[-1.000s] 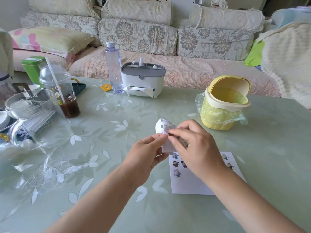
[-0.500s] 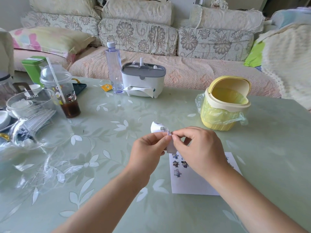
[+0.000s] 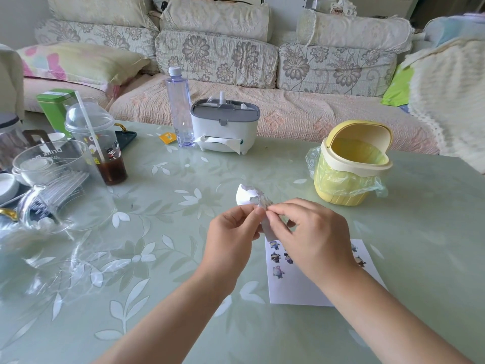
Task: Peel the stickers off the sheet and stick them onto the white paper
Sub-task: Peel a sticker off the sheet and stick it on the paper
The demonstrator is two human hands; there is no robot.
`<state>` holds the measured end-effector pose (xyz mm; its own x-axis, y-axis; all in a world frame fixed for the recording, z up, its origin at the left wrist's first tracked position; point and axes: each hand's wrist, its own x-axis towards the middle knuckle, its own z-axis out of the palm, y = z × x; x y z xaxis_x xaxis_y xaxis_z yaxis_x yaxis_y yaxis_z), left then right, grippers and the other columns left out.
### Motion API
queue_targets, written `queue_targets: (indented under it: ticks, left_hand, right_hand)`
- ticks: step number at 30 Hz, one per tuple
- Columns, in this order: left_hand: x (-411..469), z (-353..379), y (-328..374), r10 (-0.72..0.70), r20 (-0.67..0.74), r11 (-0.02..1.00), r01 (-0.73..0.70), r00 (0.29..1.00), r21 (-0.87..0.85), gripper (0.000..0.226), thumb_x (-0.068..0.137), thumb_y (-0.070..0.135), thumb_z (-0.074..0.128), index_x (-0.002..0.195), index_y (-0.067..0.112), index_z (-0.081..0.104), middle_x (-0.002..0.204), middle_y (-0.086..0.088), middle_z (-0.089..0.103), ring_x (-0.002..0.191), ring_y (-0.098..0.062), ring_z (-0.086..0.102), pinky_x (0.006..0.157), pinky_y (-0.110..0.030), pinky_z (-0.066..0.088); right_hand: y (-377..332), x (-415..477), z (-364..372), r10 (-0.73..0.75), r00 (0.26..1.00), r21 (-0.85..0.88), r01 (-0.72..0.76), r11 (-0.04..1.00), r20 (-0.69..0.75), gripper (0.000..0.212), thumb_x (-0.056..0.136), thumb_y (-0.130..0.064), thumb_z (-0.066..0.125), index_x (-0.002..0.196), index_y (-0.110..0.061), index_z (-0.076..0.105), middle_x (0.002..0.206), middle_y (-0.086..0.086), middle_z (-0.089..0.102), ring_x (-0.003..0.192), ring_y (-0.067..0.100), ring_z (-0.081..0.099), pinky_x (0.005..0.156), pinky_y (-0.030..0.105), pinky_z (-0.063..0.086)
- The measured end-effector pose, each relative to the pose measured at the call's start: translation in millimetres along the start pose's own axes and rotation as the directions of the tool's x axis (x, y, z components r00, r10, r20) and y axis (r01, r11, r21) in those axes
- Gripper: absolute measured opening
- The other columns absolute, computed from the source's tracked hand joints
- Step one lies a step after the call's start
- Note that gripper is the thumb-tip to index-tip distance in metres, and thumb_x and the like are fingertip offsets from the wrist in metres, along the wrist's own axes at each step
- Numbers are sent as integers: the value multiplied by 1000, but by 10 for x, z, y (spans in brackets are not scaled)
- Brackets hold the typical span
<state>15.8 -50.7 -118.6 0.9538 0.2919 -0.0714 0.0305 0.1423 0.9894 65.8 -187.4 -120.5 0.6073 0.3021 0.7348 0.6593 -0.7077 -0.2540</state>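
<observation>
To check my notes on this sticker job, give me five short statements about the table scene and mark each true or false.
1. The left hand and the right hand both pinch the sticker sheet. True.
2. The white paper is blank. False: several stickers are on it.
3. The yellow bin has its lid shut. False: the lid is tipped open and the liner shows.
4. The clear bottle stands upright beside the tissue box. True.
5. The domed cup is full. False: the dark drink fills only its bottom.
</observation>
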Motion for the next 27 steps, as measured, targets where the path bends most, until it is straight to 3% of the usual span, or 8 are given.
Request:
queue_targets:
  ticks: [3,8,11,14,19,22,27]
  left_hand:
    - [-16,8,-5,41,-3,999,-41,999,24,22,98,17,61,83,17,76,72,-5,74,73,-8,67,80,-21,53]
    - [-27,25,-23,76,-15,996,-75,997,42,20,97,17,63,85,13,78,71,-1,73,71,-6,66,76,-18,53]
    - [-22,27,-25,29,-4,999,-29,1000,-30,19,97,20,63,89,12,78,73,0,74,72,-6,67,77,-16,53]
    - [-32,31,-20,31,5,999,-31,1000,-23,19,96,19,64,86,14,79,73,0,74,72,-6,65,78,-16,53]
    - [-22,21,-11,-48,14,995,49,999,-91,18,96,21,65,88,15,79,76,-7,72,77,-14,63,90,-32,55]
    - [-11,-2,-20,-6,27,1000,6,1000,-28,18,95,22,66,85,18,80,88,-14,75,79,-15,63,93,-35,54]
    - [-8,11,-35,13,16,1000,-13,1000,3,21,96,23,65,82,19,80,88,-14,75,83,-26,67,97,-39,55]
  right_hand:
    - [-51,-2,-20,74,997,9,-74,997,23,8,85,-33,73,79,-29,77,69,-13,68,55,5,51,48,13,27]
    - [-80,8,-46,152,988,37,-153,988,35,13,81,-29,78,69,-29,74,58,-11,62,51,12,49,44,26,41]
    - [-42,21,-48,148,985,120,-158,980,88,7,84,-34,76,79,-30,79,65,-14,68,55,9,56,48,25,45]
    - [-27,31,-60,125,988,114,-135,984,91,12,85,-35,72,77,-28,78,64,-12,68,52,10,53,47,26,45]
    - [7,68,-99,116,976,206,-154,966,186,30,82,-52,59,86,-31,81,69,-15,71,54,8,59,52,27,51]
    - [33,64,-115,98,979,206,-134,969,178,31,83,-50,56,81,-30,80,59,-8,67,50,14,58,49,30,49]
    - [14,83,-118,54,991,117,-68,991,122,21,84,-38,64,70,-26,74,53,-4,60,47,20,51,43,31,44]
